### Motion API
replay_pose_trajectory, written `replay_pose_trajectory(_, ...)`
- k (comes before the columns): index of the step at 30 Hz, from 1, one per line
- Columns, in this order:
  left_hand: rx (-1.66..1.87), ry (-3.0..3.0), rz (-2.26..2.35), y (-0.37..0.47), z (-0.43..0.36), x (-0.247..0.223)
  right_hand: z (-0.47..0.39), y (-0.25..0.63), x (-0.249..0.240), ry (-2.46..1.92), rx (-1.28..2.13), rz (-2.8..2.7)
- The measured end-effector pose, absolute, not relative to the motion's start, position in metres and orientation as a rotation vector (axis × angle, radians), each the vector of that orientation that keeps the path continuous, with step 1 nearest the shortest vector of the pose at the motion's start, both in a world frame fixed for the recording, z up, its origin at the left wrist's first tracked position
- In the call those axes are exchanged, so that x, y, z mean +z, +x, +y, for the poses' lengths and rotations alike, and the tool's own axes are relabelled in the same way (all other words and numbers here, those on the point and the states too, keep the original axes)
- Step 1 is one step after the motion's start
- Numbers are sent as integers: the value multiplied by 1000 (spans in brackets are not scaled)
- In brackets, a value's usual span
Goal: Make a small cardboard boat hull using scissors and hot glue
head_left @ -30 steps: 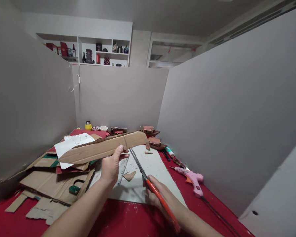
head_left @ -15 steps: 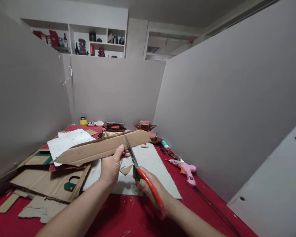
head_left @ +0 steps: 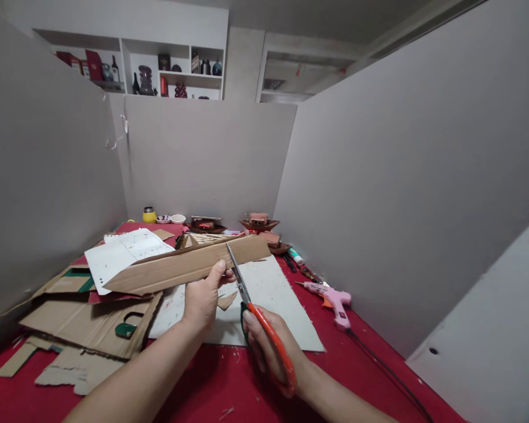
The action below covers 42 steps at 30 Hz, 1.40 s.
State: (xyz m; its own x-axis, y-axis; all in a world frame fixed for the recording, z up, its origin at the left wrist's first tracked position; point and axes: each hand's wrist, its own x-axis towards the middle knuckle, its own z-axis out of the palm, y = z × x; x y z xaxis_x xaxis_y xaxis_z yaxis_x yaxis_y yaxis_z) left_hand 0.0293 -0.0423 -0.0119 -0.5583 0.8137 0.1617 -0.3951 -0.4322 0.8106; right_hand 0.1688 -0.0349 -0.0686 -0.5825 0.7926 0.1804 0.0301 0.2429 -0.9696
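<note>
My left hand [head_left: 204, 298] pinches the lower edge of a long brown cardboard strip [head_left: 167, 272], thumb on the near face. The strip is held up over the work surface and has a pointed left end. My right hand [head_left: 271, 341] is wrapped round the orange-red handles of a pair of scissors [head_left: 271, 335]. One scissor blade lies across the near face of the strip, just right of my left thumb; the other blade is hidden. A small triangular cardboard scrap [head_left: 227, 301] lies on the white board [head_left: 282, 311] below.
A pink glue gun [head_left: 335, 301] with a black cord lies on the red cloth at right. Cardboard sheets [head_left: 79, 323] and white paper [head_left: 110, 258] are piled at left. Several model boats [head_left: 258, 221] stand at the back. Grey panels [head_left: 203, 153] enclose the table.
Both hands, the cardboard strip and the scissors have shifted slightly right. The scissors' handles appear a little further apart.
</note>
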Motion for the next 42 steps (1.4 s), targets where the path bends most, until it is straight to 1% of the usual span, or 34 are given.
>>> replay_pose_trajectory(7,1945,699,979,32,-43,-16,-25,169,-74,-803,1423,-1798)
replay_pose_trajectory(16,1831,647,984,40,-41,-23,-24,175,-59,-901,1357,-1879)
replay_pose_trajectory(20,1814,644,993,23,-33,-14,-16,182,-51,-1058,1224,-2035)
replay_pose_trajectory(24,1912,670,1011,-2,-27,2,8,193,-44,-1213,1078,-2154)
replay_pose_trajectory(30,1881,818,1127,-7,-27,5,45,206,-42,-1577,530,-2252)
replay_pose_trajectory(34,1800,935,1246,0,-28,-1,72,211,-41,-1741,281,-2233)
replay_pose_trajectory(38,1733,1034,1309,-1,-25,-2,87,214,-41,-1747,180,-2272)
replay_pose_trajectory(42,1691,1091,1323,-3,-23,-3,73,197,-44,-1460,163,-2403)
